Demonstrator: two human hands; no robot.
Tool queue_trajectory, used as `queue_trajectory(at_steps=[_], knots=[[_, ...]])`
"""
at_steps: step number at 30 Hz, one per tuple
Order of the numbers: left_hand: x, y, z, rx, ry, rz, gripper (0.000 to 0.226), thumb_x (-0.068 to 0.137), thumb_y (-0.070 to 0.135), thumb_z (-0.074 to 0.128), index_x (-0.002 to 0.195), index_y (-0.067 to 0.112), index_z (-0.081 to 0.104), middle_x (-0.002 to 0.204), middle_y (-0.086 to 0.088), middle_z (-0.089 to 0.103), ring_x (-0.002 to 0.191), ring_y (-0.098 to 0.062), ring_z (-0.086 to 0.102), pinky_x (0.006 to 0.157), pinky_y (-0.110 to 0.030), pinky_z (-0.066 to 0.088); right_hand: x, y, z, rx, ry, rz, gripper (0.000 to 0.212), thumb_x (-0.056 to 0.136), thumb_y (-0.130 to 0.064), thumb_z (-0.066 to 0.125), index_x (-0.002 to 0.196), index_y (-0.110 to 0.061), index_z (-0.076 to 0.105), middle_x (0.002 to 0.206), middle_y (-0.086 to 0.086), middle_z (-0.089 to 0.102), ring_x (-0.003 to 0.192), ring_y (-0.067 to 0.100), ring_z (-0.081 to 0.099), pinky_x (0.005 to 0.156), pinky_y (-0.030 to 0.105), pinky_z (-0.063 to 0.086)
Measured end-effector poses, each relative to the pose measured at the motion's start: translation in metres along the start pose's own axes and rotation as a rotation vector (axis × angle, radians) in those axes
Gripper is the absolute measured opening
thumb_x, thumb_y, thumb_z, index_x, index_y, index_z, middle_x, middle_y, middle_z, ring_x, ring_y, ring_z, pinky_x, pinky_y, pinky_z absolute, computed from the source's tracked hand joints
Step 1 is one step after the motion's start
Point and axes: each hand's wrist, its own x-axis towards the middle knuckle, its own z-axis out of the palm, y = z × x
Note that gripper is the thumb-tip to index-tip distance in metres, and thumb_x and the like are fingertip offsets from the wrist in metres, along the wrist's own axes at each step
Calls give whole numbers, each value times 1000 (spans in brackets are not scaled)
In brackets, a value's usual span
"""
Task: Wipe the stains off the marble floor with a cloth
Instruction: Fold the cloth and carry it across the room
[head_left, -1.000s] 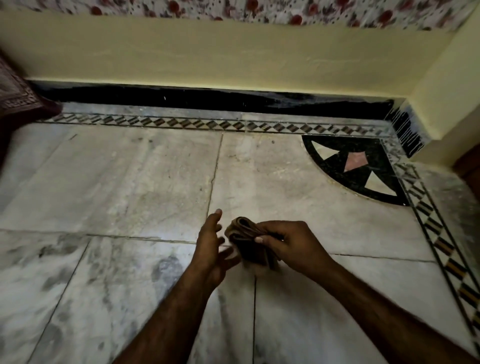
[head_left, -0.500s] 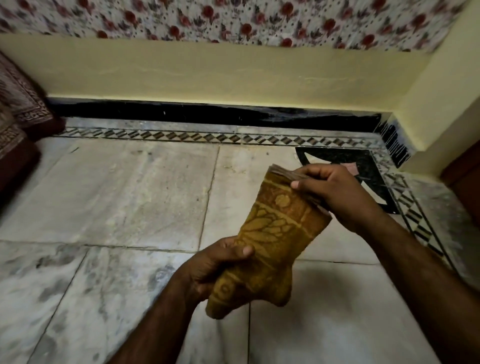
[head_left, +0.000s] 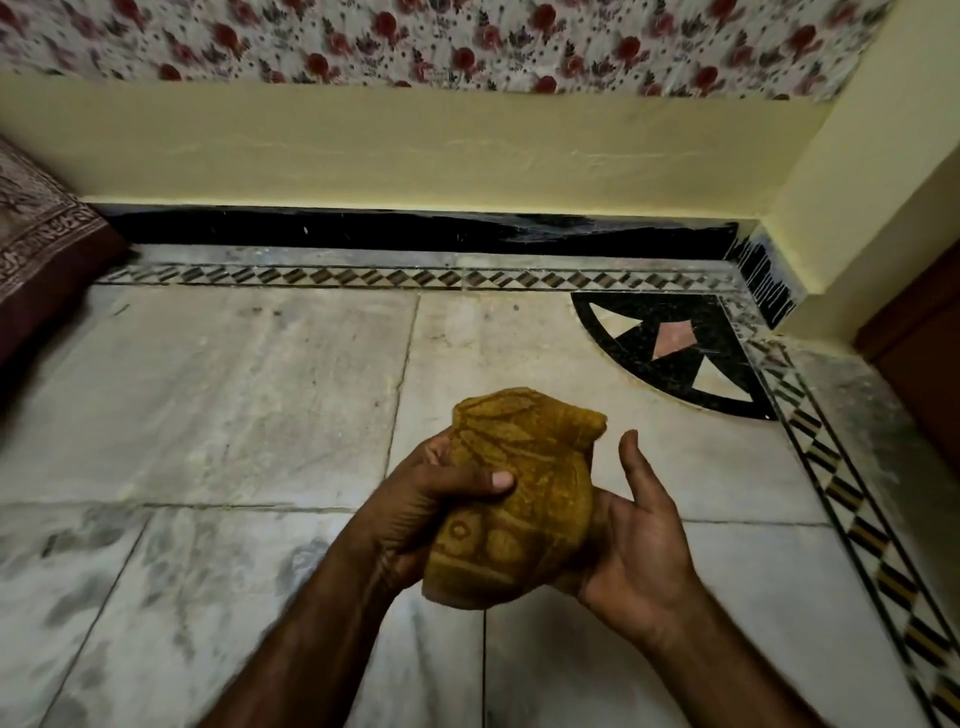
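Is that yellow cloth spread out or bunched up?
Bunched up. The cloth is a rounded wad; the left hand grips its side and the right hand cups it underneath.

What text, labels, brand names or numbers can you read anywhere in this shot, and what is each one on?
None: nothing in the head view can be read as text.
The cloth shows only a woven motif, no letters or label.
The floral wall covering, the patterned fabric at left and the inlaid border of the marble floor carry patterns only.
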Motion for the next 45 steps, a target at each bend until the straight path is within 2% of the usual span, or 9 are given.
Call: queue_trajectory(at_steps=[4, 8, 13, 19, 24, 29, 34, 40, 45], knots=[[0, 3, -6, 74, 81, 38, 63, 72, -3, 70, 133, 10, 60, 123, -22, 70, 111, -42, 69, 89, -48, 60, -3, 0, 2, 45, -33, -11, 95, 85, -69, 69, 149, -2, 49, 148, 30, 53, 136, 51, 51, 118, 70, 31], [0, 9, -11, 141, 93, 39, 70, 69, -7, 71, 134, 15, 58, 122, -18, 72, 110, -38, 70, 87, -47, 61, -2, -5, 13, -146, 30, -206, 49, 87, -31, 63, 133, -14, 58, 129, 27, 69, 115, 44, 69, 90, 60, 56], [-1, 19, -18, 161, 29, 35, 60, 80, -14, 66, 135, 10, 57, 127, -18, 70, 117, -35, 68, 88, -38, 60, 2, -15, 19, -578, 36, -456, 66, 90, 2, 63, 142, -37, 51, 118, 16, 77, 109, 31, 74, 88, 46, 61], [1, 22, -25, 416, 104, -31, 45, 87, -1, 66, 127, 20, 65, 120, -7, 75, 113, -26, 70, 96, -44, 56, 5, -22, 15, -714, 62, -526, 48, 89, 15, 61, 110, -24, 78, 119, 7, 75, 104, 26, 73, 83, 51, 56], [5, 19, -25, 541, 216, 96, 37, 78, -3, 77, 112, 1, 61, 103, -15, 78, 99, -28, 74, 87, -38, 58, 6, -25, 9, -758, 110, -628, 36, 77, 0, 76, 100, -26, 83, 112, 2, 78, 107, 21, 71, 85, 36, 59], [9, 20, -22, 695, 377, 340, 30, 67, 26, 92, 87, 17, 71, 112, 3, 72, 106, -13, 70, 89, -26, 54, 2, -35, 12, -946, 155, -767, 54, 77, 13, 78, 112, -28, 75, 106, -10, 77, 102, 12, 72, 78, 25, 62], [8, 28, -16, 687, 239, 501, 19, 77, 30, 82, 88, 22, 69, 109, 5, 74, 109, -12, 68, 91, -30, 53, 5, -39, 26, -1088, 201, -922, 46, 80, 6, 79, 104, -33, 71, 105, -12, 74, 99, 5, 69, 79, 17, 58], [13, 42, 0, 520, 209, 583, 12, 89, 23, 66, 99, 16, 66, 93, 4, 73, 89, -13, 70, 72, -25, 55, 15, -48, 56, -890, 171, -868, 14, 96, -16, 67, 110, -15, 63, 98, 2, 70, 89, 4, 69, 66, 20, 58], [21, 34, -22, 535, 227, 268, 54, 73, 44, 85, 123, 42, 64, 120, 5, 72, 109, -22, 71, 88, -42, 61, 38, -20, 49, -800, 349, -596, 52, 78, -59, 65, 114, -21, 65, 109, 5, 77, 101, 24, 75, 89, 56, 62]])
